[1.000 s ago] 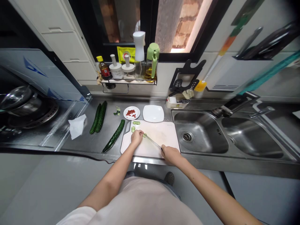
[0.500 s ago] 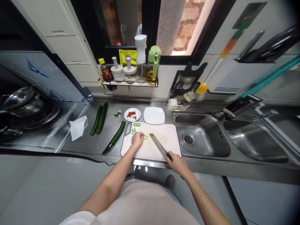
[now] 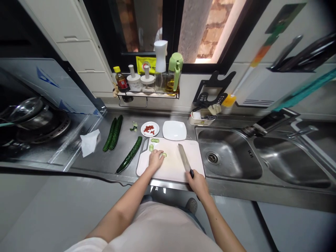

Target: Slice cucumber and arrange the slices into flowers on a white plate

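On the white cutting board (image 3: 173,171), my left hand (image 3: 156,160) has its fingers curled, with fingertips against a small stack of cucumber slices (image 3: 164,154). Two more groups of cucumber slices (image 3: 155,140) lie near the board's upper left corner. My right hand (image 3: 198,184) grips the black handle of a kitchen knife (image 3: 185,157). Its blade points up and away over the right part of the board, apart from the slices. A whole cucumber (image 3: 129,154) rests left of the board, and two others (image 3: 116,133) lie side by side farther left.
Behind the board stand a small plate of red pieces (image 3: 144,133) and a white square plate (image 3: 174,130). A steel sink (image 3: 233,157) lies right. Cucumber scraps (image 3: 134,126) and a white tissue (image 3: 89,142) are left. A seasoning rack (image 3: 149,95) hangs above.
The knife has swung right, away from the slices, and its blade points more upright. My left hand's fingers have shifted slightly onto the slices. The whole view has drifted a little.
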`<action>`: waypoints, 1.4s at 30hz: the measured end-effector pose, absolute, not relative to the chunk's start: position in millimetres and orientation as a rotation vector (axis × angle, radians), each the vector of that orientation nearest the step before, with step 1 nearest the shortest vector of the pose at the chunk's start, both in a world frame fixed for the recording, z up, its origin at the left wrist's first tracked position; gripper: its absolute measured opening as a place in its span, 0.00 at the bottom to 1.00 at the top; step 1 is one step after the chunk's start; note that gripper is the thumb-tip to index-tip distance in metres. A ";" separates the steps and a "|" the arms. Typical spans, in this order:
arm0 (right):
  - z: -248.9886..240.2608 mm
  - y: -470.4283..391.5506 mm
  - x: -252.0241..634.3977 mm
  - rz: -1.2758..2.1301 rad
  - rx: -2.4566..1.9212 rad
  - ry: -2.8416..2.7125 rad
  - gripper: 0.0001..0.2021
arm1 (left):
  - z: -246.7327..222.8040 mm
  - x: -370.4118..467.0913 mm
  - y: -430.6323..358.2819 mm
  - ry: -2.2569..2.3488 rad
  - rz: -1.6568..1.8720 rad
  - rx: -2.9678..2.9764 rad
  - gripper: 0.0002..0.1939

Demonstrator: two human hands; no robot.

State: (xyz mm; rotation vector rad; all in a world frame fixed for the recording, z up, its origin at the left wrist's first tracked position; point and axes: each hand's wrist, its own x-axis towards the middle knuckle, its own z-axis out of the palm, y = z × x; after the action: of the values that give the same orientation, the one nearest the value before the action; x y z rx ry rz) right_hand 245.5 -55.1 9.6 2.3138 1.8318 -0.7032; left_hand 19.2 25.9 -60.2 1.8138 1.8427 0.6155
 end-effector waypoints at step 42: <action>19.6 -43.2 232.0 -0.705 2.183 1.797 0.21 | -53.8 -34.6 37.4 2.196 0.637 1.477 0.08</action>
State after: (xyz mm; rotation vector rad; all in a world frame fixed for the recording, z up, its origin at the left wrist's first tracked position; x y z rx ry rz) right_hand 232.0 -43.2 19.6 2.1825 1.7973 -0.7055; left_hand -34.6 37.4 -53.8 1.4772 2.1958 0.6374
